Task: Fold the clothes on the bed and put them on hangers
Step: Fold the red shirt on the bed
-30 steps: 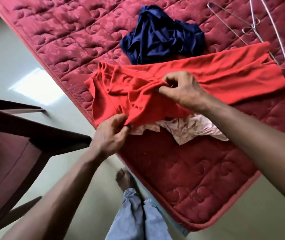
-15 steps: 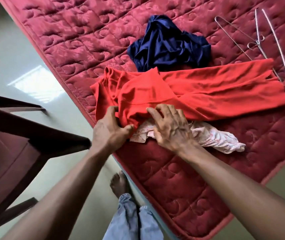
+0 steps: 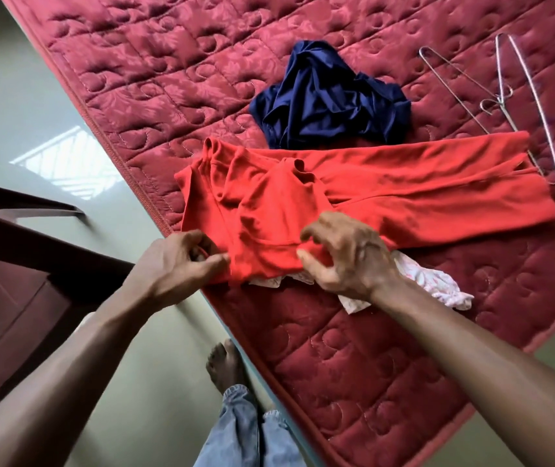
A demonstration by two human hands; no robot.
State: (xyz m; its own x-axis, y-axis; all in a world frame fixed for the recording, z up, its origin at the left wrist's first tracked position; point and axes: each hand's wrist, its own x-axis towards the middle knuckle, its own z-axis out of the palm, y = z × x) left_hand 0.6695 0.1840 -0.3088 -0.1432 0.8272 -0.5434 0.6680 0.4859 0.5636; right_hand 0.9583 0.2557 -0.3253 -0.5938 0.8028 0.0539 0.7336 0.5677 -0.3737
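Red trousers point(image 3: 387, 187) lie stretched across the maroon quilted bed point(image 3: 168, 79), waist end near the bed's left edge. My left hand point(image 3: 175, 267) pinches the near left corner of the waist. My right hand point(image 3: 347, 257) has its fingers curled over the near hem of the red cloth, thumb under the edge. A pale pink patterned garment point(image 3: 438, 286) lies under the trousers and my right wrist, mostly hidden. A crumpled navy garment point(image 3: 330, 102) sits just beyond the trousers. Two wire hangers point(image 3: 505, 99) lie at the far right, one tip under the trouser legs.
A dark wooden chair point(image 3: 16, 281) stands on the pale floor point(image 3: 16, 112) left of the bed. My bare foot point(image 3: 225, 365) and jeans legs point(image 3: 245, 429) are close to the bed's edge.
My right hand let go of the bunched middle of the trousers, came down to the near hem, and now curls round it. The waist part lies flatter. My left hand kept its hold.
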